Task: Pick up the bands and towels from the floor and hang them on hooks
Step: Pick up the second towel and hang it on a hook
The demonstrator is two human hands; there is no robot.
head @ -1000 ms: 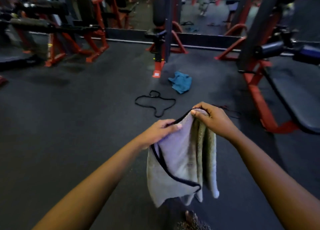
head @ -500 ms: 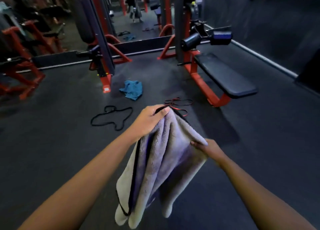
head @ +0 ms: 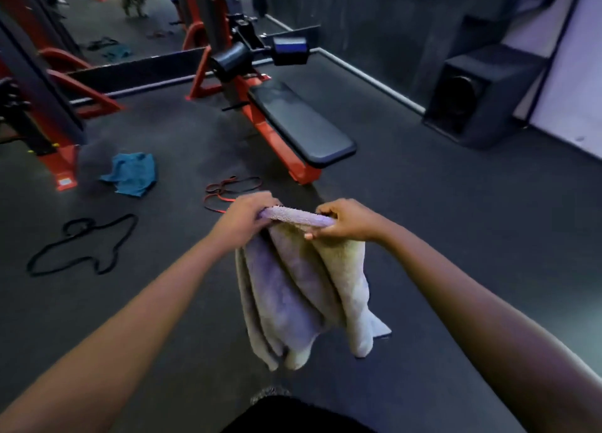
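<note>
Level, both hands point(head: 246, 219) gripping grey towel point(head: 303, 289).

the fingertips of the left hand point(head: 242, 219) are buried in the grey towel's point(head: 299, 289) top fold. the red band point(head: 228, 188) is partly covered by that hand. both forearms are cut off by the lower edge.

The towel point(head: 303, 289) under the fingers point(head: 321, 209) is pale grey, tinged lilac along the fold and yellowish on its right panel. Beyond the fingers, a red band point(head: 228, 190) lies on the dark charcoal floor point(head: 456, 237); left of them, a teal towel point(head: 132, 172) and a black band point(head: 81, 247). The bench point(head: 299, 123) has a black pad on a red-orange frame.
</note>
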